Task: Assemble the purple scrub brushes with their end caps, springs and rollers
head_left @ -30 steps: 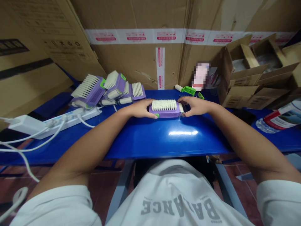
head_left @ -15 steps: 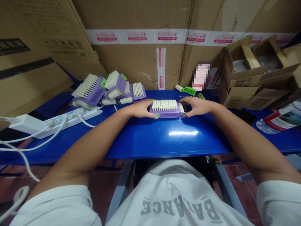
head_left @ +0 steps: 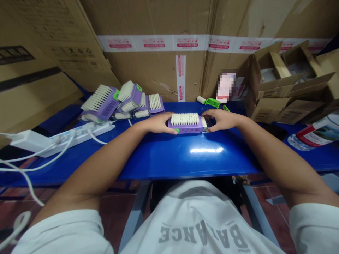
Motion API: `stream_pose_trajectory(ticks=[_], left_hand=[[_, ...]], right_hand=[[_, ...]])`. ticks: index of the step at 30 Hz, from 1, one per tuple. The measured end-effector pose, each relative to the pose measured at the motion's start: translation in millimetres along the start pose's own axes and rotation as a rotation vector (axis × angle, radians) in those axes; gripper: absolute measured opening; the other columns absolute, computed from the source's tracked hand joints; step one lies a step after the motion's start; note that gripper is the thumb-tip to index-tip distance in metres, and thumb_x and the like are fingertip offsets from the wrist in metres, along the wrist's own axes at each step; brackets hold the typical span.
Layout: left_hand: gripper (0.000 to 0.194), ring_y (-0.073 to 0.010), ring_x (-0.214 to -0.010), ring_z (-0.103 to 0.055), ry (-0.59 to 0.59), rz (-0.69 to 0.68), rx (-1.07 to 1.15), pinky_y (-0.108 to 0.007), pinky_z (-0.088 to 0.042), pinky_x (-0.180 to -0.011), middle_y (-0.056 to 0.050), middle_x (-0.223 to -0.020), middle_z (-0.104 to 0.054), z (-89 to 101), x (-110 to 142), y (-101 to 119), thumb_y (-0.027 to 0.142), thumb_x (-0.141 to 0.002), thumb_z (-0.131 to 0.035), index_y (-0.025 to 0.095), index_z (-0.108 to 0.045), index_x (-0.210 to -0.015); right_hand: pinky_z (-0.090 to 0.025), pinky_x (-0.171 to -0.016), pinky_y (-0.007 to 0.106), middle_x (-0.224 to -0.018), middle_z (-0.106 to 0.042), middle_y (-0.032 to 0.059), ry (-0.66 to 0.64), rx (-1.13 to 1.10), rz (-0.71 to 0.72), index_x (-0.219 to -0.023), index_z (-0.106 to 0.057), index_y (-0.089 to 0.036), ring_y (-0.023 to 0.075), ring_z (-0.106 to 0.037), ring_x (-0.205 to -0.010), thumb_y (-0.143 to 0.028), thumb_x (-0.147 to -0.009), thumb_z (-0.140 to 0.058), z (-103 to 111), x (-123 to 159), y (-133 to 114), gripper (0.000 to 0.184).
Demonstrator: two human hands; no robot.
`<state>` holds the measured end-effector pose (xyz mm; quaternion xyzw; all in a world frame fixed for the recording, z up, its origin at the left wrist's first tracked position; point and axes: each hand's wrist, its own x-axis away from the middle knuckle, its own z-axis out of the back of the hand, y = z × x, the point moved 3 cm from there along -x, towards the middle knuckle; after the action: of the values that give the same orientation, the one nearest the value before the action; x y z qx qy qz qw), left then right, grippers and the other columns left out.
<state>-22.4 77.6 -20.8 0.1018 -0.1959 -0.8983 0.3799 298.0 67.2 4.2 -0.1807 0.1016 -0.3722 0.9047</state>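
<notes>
So, the left hand (head_left: 159, 123) and the right hand (head_left: 221, 120) are bracketing a purple brush (head_left: 186, 129) from its two ends. They are spread apart rather than pressed together, with the fingers curling over each end and no clear pinch showing. The brush is lying flat on the blue surface (head_left: 185, 158), near the far edge and between the forearms, with its white bristles (head_left: 184, 119) pointing up. A green tab (head_left: 176, 131) is showing by the left fingertips, while at the right end a white insert (head_left: 203, 122) is sitting beside a dark piece too shaded to identify. The step in hand looks like steadying this one brush between both palms. Shifting it would seem to call for both hands moving together, since each is bearing on one end. Off to the left, more brushes (head_left: 100, 104) are lying heaped just behind a white power strip (head_left: 79, 135), with cables (head_left: 39, 157) trailing from it. Beyond the right hand, a green clip (head_left: 212, 102) is lying near the far edge, and open cardboard boxes (head_left: 275, 81) are standing further right.
</notes>
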Motion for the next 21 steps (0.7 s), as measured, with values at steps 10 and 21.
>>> stream_pose_trajectory(ticks=[10, 21], left_hand=[[0.104, -0.0388, -0.148, -0.06, 0.009, -0.006, -0.004, -0.047, -0.047, -0.124, -0.013, -0.165, -0.06, -0.2, 0.7, -1.4, 0.077, -0.075, -0.08, 0.026, -0.052, -0.161], [0.104, -0.0387, -0.148, -0.06, 0.007, -0.021, -0.008, -0.047, -0.046, -0.124, -0.013, -0.164, -0.06, -0.7, -0.2, -2.5, 0.077, -0.076, -0.079, 0.026, -0.051, -0.162]], right_hand=[[-0.062, -0.104, 0.05, -0.134, -0.079, 0.0156, 0.01, -0.018, 0.016, -0.142, -0.071, -0.018, 0.0356, -0.077, -0.115, -0.057, -0.074, -0.089, -1.5, -0.9, -1.9, 0.08], [-0.062, -0.104, 0.05, -0.134, -0.078, 0.017, -0.003, -0.027, 0.002, -0.142, -0.07, -0.014, 0.0357, -0.076, -0.115, -0.054, -0.074, -0.089, -1.1, -0.9, -3.3, 0.082]])
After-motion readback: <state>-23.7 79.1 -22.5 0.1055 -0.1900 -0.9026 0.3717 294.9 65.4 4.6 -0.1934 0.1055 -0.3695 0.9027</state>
